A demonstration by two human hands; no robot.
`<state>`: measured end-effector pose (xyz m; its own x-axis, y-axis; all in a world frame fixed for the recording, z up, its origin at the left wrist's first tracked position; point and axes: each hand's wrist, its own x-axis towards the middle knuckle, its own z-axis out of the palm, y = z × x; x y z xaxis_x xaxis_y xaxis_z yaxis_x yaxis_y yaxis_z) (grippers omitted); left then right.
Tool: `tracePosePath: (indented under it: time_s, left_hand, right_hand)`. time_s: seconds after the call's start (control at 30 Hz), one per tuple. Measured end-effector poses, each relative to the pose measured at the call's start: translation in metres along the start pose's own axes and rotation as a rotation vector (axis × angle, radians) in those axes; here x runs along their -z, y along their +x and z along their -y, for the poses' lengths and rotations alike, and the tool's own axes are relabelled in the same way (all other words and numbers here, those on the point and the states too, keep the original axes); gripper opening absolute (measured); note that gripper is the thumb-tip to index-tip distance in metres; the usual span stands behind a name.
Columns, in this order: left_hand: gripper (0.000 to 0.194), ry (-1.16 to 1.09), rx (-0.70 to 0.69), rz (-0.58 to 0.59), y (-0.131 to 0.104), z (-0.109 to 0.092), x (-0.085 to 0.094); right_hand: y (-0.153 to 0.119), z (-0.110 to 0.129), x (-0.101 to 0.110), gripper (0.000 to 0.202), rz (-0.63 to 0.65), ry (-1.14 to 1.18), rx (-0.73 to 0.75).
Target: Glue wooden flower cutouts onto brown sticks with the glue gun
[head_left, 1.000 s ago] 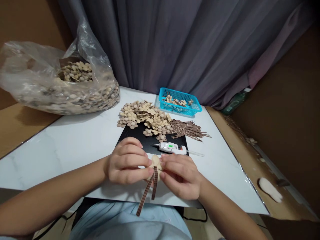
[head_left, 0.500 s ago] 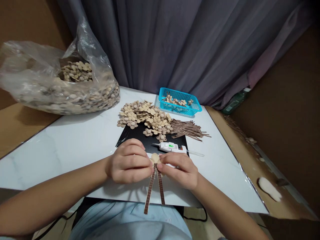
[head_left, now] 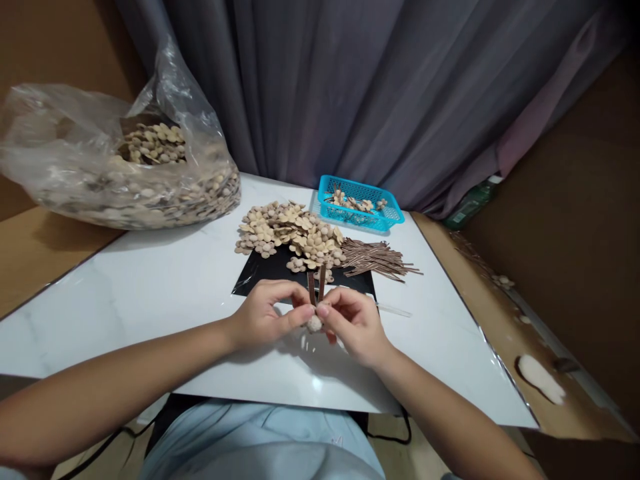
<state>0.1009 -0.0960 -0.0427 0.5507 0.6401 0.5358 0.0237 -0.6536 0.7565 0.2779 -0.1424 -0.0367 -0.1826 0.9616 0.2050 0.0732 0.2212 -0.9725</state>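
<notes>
Both hands pinch one beige padded flower (head_left: 314, 324) with a brown checked ribbon (head_left: 321, 283) over the front part of the white table. My left hand (head_left: 275, 311) grips its left side, thumb and fingers pressed together. On the right side my right hand (head_left: 356, 325) holds it the same way. Two ribbon ends point up, away from my body, and the flower hangs below the thumbs. Behind the hands lies a black sheet (head_left: 250, 275), with a heap of beige flowers (head_left: 295, 230) and a bundle of brown ribbon strips (head_left: 377, 258) beyond it.
A clear plastic bag (head_left: 150, 177) full of flowers stands at the back left of the white table (head_left: 150, 280). A blue basket (head_left: 360, 203) with a few flowers and strips sits at the back. The glue gun is mostly hidden behind my right hand.
The flower and ribbon have been flipped: the ribbon ends pointed down toward my body and now point up. Both hands have turned, with thumbs now on top.
</notes>
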Motion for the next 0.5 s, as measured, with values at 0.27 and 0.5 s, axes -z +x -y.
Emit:
tracePosePath:
  time_s: [0.27,0.5]
  left_hand:
    - [0.022,-0.246,0.344,-0.004,0.003,0.001,-0.006]
    - [0.023,-0.242,0.427,-0.134,0.003,0.009,-0.009]
  right_hand:
    - [0.004,-0.013,0.002,0.028,0.003,0.244,-0.223]
    - [0.005,-0.013,0.000,0.028,0.052,0.204,-0.270]
